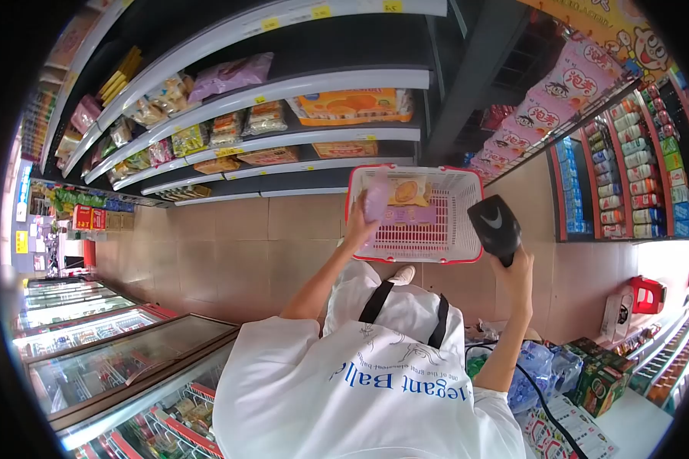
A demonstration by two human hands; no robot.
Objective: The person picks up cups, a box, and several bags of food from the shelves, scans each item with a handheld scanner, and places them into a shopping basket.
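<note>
My left hand (357,229) is closed around a pink packet (376,197), held over the left side of a white plastic basket with a red rim (445,249). The packet is slightly blurred and its label cannot be read. Inside the basket lie a yellow snack bag (409,193) and a purple package (415,216). To the right of the basket, my right hand (515,268) grips the handle of a black barcode scanner (495,224), whose head is beside the basket's right rim. A black cable (540,394) runs below my right arm.
Shelves of packaged food (352,105) stand ahead. Pink snack bags (547,99) hang at upper right, near racks of cans (631,161). Glass-topped freezers (130,356) line the lower left. A counter (635,428) with cartons and bottles is at lower right. Tiled floor (222,252) lies between.
</note>
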